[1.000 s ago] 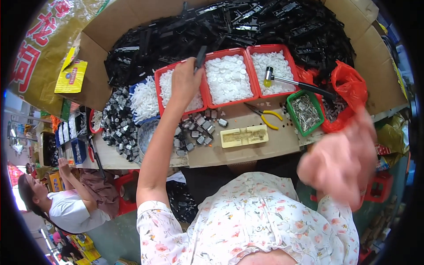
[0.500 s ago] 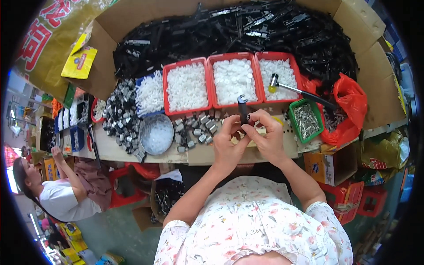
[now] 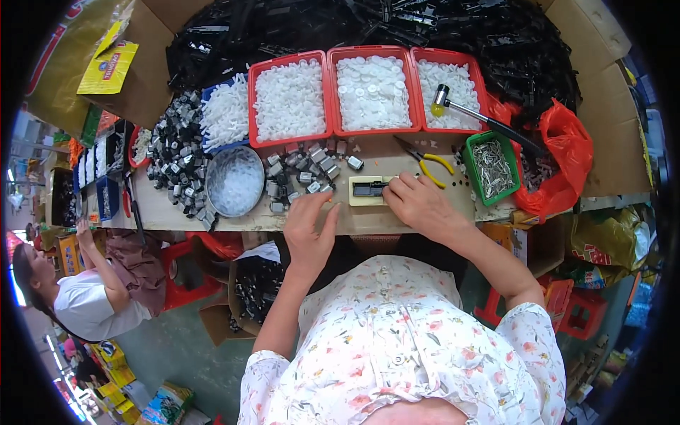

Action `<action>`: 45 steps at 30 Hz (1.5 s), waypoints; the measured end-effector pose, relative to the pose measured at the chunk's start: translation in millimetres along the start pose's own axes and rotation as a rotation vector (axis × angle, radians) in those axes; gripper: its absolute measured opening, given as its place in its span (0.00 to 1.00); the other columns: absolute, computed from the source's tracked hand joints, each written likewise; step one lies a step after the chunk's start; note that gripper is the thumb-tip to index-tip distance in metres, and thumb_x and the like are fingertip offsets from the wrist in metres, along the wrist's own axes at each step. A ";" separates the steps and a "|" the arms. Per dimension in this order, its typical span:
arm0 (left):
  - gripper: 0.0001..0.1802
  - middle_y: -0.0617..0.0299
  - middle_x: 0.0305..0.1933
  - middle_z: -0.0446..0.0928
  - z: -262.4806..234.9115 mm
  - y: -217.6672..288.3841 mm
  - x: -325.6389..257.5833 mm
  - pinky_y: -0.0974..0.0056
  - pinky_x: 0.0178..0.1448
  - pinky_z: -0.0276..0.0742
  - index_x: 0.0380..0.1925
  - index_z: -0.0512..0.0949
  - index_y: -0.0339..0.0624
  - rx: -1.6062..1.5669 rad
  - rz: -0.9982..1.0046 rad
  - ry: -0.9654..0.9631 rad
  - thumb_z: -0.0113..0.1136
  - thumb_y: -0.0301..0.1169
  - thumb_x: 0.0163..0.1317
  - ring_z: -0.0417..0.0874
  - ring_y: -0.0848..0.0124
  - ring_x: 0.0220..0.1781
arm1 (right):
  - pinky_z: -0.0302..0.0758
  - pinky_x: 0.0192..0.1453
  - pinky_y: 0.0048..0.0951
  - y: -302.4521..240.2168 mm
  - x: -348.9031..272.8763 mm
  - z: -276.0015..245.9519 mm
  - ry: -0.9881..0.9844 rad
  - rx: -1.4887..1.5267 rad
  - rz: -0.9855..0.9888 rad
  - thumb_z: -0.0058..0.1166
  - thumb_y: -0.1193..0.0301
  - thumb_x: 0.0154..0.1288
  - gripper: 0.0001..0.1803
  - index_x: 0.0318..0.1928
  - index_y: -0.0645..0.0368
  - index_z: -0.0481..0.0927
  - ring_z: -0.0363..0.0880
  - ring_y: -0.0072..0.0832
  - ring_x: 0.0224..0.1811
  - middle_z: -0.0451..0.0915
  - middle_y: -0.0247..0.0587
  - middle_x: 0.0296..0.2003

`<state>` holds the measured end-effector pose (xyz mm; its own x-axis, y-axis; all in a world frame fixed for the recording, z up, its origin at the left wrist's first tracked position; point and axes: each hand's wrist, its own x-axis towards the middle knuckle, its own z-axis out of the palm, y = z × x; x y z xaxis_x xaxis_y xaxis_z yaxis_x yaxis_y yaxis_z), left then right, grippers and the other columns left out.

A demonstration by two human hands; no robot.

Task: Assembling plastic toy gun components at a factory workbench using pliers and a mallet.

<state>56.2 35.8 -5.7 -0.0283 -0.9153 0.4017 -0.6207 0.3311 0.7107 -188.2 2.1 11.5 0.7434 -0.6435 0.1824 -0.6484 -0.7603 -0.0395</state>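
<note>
A cream holding block (image 3: 367, 200) lies at the table's front edge with a black plastic part (image 3: 368, 189) set in its recess. My right hand (image 3: 423, 205) grips the right end of that part, fingers bent down over it. Left of the block is my left hand (image 3: 309, 230), thumb and fingers apart, beside the nearest of the small silver-and-black blocks (image 3: 312, 173). Its fingertips are partly turned away, but nothing shows in its grasp. Yellow-handled pliers (image 3: 432, 167) lie beyond my right hand.
Red trays (image 3: 292, 140) of small white parts stand across the table. A hammer (image 3: 489, 126) rests over the right tray. At right are a green basket (image 3: 489, 170) of metal pins and a red bag (image 3: 567, 156). A round metal bowl (image 3: 235, 180) is at left; a co-worker (image 3: 99, 297) sits beyond.
Both hands held a black part up together; now they are apart. The black part lies in the cream block under my right hand, and my left hand has moved left. The view has shifted.
</note>
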 end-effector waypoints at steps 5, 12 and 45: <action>0.14 0.53 0.43 0.82 13.0 -0.8 4.8 0.56 0.51 0.77 0.43 0.82 0.34 0.060 0.111 -0.011 0.70 0.21 0.54 0.82 0.54 0.47 | 0.74 0.42 0.31 -3.0 -0.5 0.0 -0.003 -0.067 -0.056 0.56 0.73 0.55 0.12 0.41 0.63 0.80 0.75 0.33 0.43 0.73 0.38 0.36; 0.14 0.51 0.47 0.80 27.1 3.1 8.2 0.53 0.56 0.76 0.43 0.82 0.34 0.077 0.213 -0.047 0.69 0.21 0.55 0.79 0.51 0.53 | 0.76 0.43 0.36 11.5 2.7 6.3 0.030 0.199 0.018 0.57 0.73 0.60 0.08 0.40 0.62 0.80 0.76 0.37 0.41 0.74 0.42 0.36; 0.17 0.62 0.49 0.83 25.5 12.3 19.0 0.73 0.49 0.77 0.54 0.81 0.34 -0.958 -0.526 -0.164 0.67 0.22 0.64 0.82 0.77 0.48 | 0.72 0.42 0.21 -9.0 35.4 -2.5 0.261 1.208 0.597 0.65 0.74 0.63 0.12 0.46 0.60 0.79 0.75 0.13 0.40 0.79 0.26 0.38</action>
<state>28.0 16.6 -4.1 -0.0866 -0.9898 -0.1132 0.2761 -0.1330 0.9519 -156.4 -13.5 20.8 0.2651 -0.9642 0.0090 -0.2111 -0.0671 -0.9752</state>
